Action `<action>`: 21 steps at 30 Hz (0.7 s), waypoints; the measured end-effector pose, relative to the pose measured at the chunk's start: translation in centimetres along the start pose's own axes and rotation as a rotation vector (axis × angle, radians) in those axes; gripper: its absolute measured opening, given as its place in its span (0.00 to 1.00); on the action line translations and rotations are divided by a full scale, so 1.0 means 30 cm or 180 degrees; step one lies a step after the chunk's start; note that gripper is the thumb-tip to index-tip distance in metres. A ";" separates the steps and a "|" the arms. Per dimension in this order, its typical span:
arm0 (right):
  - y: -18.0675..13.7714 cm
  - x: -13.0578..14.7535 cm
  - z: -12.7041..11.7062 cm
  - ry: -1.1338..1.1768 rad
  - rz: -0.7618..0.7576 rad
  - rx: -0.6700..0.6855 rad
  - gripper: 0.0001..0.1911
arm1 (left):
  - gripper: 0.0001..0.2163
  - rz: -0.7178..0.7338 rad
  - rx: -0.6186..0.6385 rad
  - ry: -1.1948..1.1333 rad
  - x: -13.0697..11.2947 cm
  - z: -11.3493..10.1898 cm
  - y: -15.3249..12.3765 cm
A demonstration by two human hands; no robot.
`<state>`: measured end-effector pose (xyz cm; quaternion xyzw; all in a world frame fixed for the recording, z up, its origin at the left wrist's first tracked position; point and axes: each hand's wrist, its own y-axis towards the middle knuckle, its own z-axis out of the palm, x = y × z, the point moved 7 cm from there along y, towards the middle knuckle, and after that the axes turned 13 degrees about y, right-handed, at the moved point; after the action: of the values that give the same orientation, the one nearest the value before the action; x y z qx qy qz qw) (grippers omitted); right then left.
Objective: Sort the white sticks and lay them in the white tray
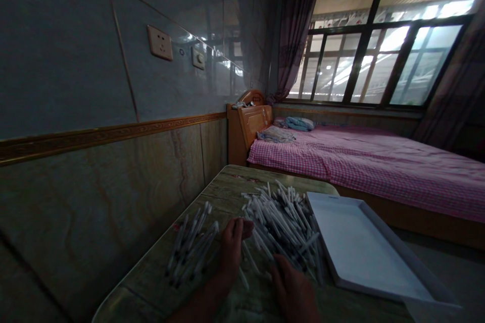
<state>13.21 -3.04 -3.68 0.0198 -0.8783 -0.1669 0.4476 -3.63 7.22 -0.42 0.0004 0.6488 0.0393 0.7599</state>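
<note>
A big heap of white pens point(280, 217) lies in the middle of a marbled table point(151, 275). A smaller bunch of pens point(191, 247) lies to its left. My left hand point(233, 247) rests between the two piles, fingers curled together near the edge of the big heap; what they hold, if anything, is hidden. My right hand point(293, 287) lies at the near side of the big heap, back up, its fingers reaching into the pens and mostly hidden.
A shallow white tray point(364, 247) sits at the table's right, overhanging the edge. A tiled wall point(113, 171) runs close along the left. Beyond the table stands a bed point(371, 166) with a pink checked cover, under a window.
</note>
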 end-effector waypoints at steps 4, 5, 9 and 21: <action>0.003 0.030 -0.014 -0.0090 -0.0381 -0.0332 0.19 | 0.18 0.0359 0.0167 0.0549 -0.016 0.017 -0.005; 0.002 0.040 -0.022 -0.0132 -0.0443 -0.0436 0.19 | 0.17 0.0408 0.0186 0.0625 -0.020 0.018 -0.007; -0.009 0.104 -0.050 -0.0399 -0.0601 -0.0515 0.17 | 0.17 0.0555 -0.0047 0.0538 -0.055 -0.017 -0.002; -0.077 0.338 0.113 -0.0637 -0.1345 0.1360 0.25 | 0.14 0.0200 0.0192 0.1098 -0.125 -0.129 -0.069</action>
<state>4.19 -6.15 1.68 0.2790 -0.9096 -0.0691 0.3000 -7.90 4.72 2.57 0.0368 0.7701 0.0430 0.6354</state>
